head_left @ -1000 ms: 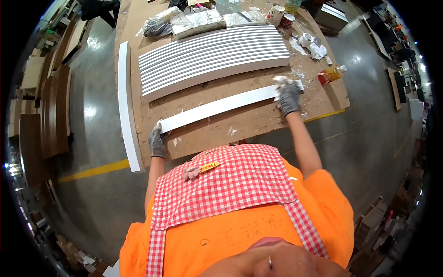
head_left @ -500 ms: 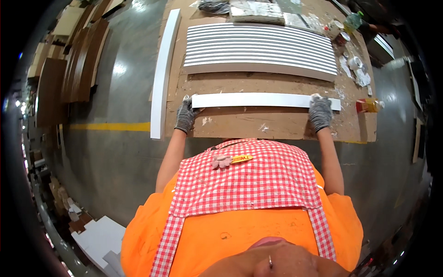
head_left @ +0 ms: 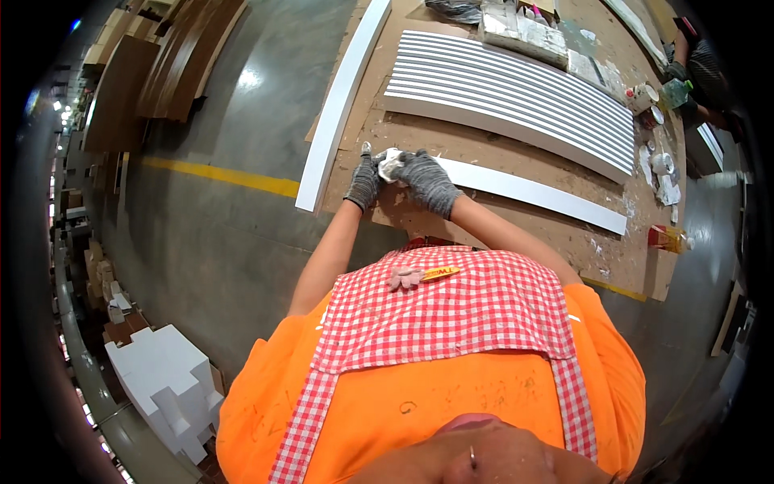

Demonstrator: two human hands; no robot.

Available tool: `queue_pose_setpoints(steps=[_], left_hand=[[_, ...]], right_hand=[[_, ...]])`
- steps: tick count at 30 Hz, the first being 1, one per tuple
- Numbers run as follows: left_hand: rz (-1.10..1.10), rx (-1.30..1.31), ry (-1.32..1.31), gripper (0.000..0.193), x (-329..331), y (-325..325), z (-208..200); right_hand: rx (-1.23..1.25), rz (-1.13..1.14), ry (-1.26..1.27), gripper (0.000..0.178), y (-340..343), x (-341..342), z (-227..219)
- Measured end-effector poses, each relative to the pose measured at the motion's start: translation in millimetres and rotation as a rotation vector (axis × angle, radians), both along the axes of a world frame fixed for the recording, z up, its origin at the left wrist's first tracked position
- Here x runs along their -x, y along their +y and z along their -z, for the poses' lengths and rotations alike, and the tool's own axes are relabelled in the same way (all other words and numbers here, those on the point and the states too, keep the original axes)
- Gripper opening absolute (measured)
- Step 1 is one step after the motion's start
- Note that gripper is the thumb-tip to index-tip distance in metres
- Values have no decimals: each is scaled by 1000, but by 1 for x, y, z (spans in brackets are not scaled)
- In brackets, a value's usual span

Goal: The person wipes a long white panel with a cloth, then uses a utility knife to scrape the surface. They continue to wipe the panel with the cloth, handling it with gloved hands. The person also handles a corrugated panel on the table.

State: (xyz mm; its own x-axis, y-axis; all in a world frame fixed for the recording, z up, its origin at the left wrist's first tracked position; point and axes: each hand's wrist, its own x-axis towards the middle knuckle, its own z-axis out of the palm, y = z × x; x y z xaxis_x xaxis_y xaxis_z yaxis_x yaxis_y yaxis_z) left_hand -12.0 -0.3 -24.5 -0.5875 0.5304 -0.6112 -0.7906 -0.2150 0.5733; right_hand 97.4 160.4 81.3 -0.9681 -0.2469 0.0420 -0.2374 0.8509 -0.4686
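Observation:
A long white strip (head_left: 532, 194) lies slanting across the brown work table, its left end hidden under my hands. My left hand (head_left: 365, 182), in a grey knitted glove, is closed at that end, with one white-tipped finger pointing up. Right beside it, my right hand (head_left: 430, 184), gloved alike, presses a crumpled white cloth (head_left: 391, 164) on the strip; its fingers are closed round the cloth. Beyond the strip sits a row of white strips (head_left: 508, 105) packed side by side. Another long white board (head_left: 343, 105) lies along the table's left side.
Paint-spattered blocks (head_left: 524, 36) stand at the back. Cups (head_left: 642, 98), a green bottle (head_left: 676, 93) and a tape roll (head_left: 662, 164) crowd the right side, near a container of reddish liquid (head_left: 667, 239). Another person's arm (head_left: 700, 73) shows at far right. Brown panels (head_left: 181, 68) stand left.
My right hand has moved from the strip's right end to its left end, taking the white cloth along, next to my left hand. The view has turned, so the table appears slanted.

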Motion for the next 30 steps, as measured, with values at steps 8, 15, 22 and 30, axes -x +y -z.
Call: queue_pose_setpoints(steps=[8, 15, 22, 30], left_hand=[[43, 116, 133, 32, -14, 8, -21], [30, 225, 394, 32, -24, 8, -28], [-14, 214, 362, 30, -22, 16, -62], [-37, 104, 336, 32, -16, 17, -67]], right_hand=[[557, -102, -136, 29, 19, -47, 23], [974, 396, -579, 44, 111, -162, 26], [1460, 922, -521, 47, 180, -250, 74], [2191, 753, -250, 38, 249, -298, 50]])
